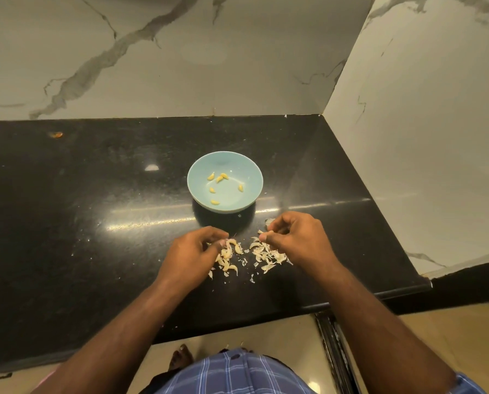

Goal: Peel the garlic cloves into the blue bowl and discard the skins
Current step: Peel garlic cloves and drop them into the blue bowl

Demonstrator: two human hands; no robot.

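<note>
Near the front edge of the black counter (67, 209), the left hand (193, 253) curls its fingertips onto a heap of garlic cloves (227, 255), while the right hand (293, 237) pinches a bit of skin above the loose skins (267, 255). Six peeled cloves (219, 179) lie in the blue bowl (250, 169) just beyond, so peeling seems midway. Next, I judge, another clove needs stripping and dropping into the bowl.

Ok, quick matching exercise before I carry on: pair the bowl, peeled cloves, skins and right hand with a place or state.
Things:
1. blue bowl
2. peeled cloves
3. garlic skins
4. right hand

Places or states:
A. scattered on the counter in front of the bowl
B. lying inside the bowl
C. fingers curled, pinching a small piece
D. standing on the black counter, behind the hands

Pairs: 1-D, 2-B, 3-A, 4-C
</note>
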